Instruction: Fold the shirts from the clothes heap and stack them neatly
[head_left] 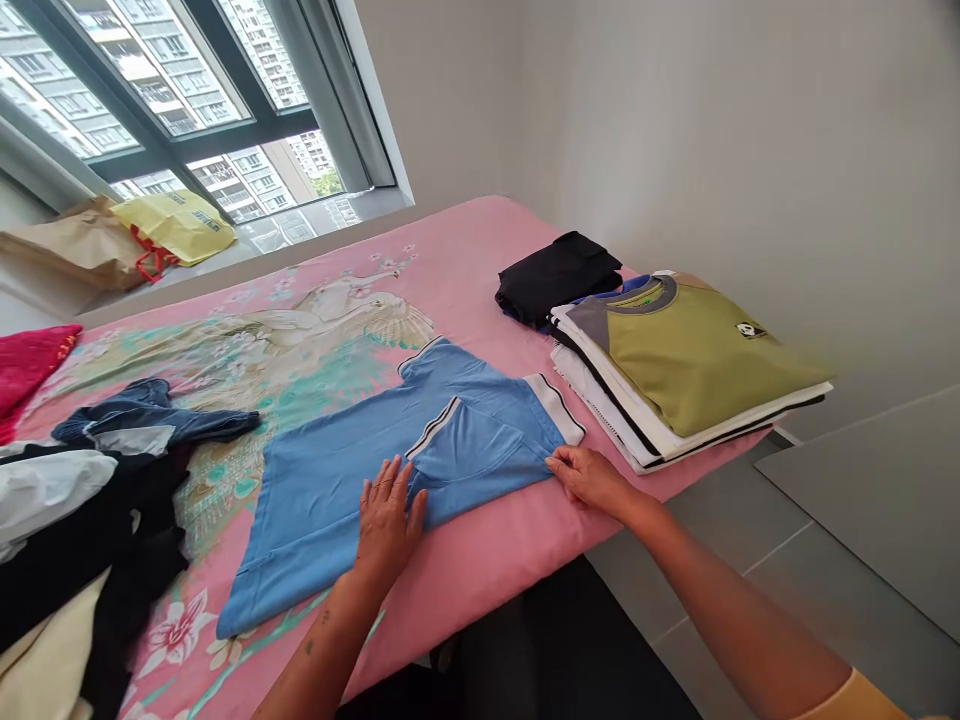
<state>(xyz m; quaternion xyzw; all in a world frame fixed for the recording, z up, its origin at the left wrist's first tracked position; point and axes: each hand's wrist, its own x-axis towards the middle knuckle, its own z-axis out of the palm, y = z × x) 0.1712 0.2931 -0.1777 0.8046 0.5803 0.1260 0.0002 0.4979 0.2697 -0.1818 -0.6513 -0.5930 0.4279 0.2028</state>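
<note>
Soft matt blue knit shirt [390,450], smooth under the left hand [388,515], with ribbed white cuffs. Printed pink cotton bed sheet [480,250], matt. Upper left of the frame: crinkled paper bags [82,245]. Floor tiles [862,500], smooth, faintly glossy.

Blue shirt [360,480] sits spread flat on the pink bed, pretty much center frame. Light blue with white, dark-striped sleeve cuffs. One sleeve is folded in over the body, the other cuff pokes out toward the right. Hem points lower left.
</note>
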